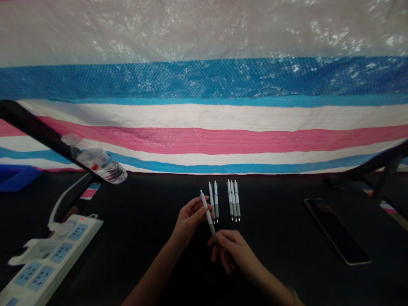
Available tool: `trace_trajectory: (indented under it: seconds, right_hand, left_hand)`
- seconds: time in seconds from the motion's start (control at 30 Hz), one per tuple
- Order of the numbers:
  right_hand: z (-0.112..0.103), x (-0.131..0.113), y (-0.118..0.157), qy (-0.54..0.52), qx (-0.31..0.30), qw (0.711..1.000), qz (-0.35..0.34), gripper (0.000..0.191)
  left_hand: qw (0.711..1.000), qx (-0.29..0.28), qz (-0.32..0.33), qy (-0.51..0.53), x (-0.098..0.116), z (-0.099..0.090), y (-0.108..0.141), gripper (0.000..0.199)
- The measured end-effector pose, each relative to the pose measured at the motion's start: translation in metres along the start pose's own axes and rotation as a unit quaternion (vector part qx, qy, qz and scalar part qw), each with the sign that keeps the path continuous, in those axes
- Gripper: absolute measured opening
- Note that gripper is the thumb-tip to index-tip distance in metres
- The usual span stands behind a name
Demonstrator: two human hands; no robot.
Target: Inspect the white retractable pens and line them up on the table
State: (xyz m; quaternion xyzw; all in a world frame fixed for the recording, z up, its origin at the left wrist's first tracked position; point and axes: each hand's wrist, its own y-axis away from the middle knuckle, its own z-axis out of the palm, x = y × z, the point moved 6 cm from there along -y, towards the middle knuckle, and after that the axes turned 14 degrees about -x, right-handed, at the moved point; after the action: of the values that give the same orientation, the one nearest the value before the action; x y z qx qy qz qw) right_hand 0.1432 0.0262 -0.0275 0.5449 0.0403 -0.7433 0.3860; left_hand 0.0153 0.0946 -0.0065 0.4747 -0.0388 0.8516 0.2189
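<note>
A white and grey pen (pixel 208 216) is held at a slant between both hands over the black table. My left hand (pixel 190 219) pinches its upper white part, thumb and fingers closed on it. At its lower tip, my right hand (pixel 230 250) has thumb and forefinger closed, the other fingers loosely curled below. Just behind the held pen, two similar pens (pixel 216 202) lie side by side, the left one partly hidden by my left fingers. To their right lies a group of three pens (pixel 233 200), close together, tips toward me.
A white power strip (pixel 60 253) with a plug and red light sits at the left. A clear bottle (pixel 103 165) stands tilted behind it. At the right lies a dark phone (pixel 337 231). A striped sheet (pixel 204 140) hangs along the table's (pixel 143 242) far edge.
</note>
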Motion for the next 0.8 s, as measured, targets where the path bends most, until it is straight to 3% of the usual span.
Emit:
trace_trajectory:
  seconds: [0.1, 0.2, 0.6, 0.8]
  right_hand:
    - [-0.0046, -0.0117, 0.0022, 0.064, 0.025, 0.997, -0.027, 0.057]
    - [-0.0082, -0.0117, 0.0012, 0.056, 0.023, 0.998, -0.035, 0.057]
    - [-0.0108, -0.0098, 0.0007, 0.045, 0.032, 0.998, -0.039, 0.047]
    - [-0.0104, -0.0097, 0.0006, 0.058, 0.035, 0.997, -0.030, 0.040]
  left_hand:
    - [0.999, -0.017, -0.003, -0.028, 0.0021, 0.0030, 0.0008, 0.058]
    - [0.999, -0.032, -0.002, -0.041, 0.0040, 0.0060, 0.0013, 0.073]
    - [0.999, 0.005, -0.006, -0.036, 0.0083, 0.0013, 0.0018, 0.062]
    - [0.999, -0.015, -0.008, -0.049, 0.0062, 0.0019, 0.0011, 0.059]
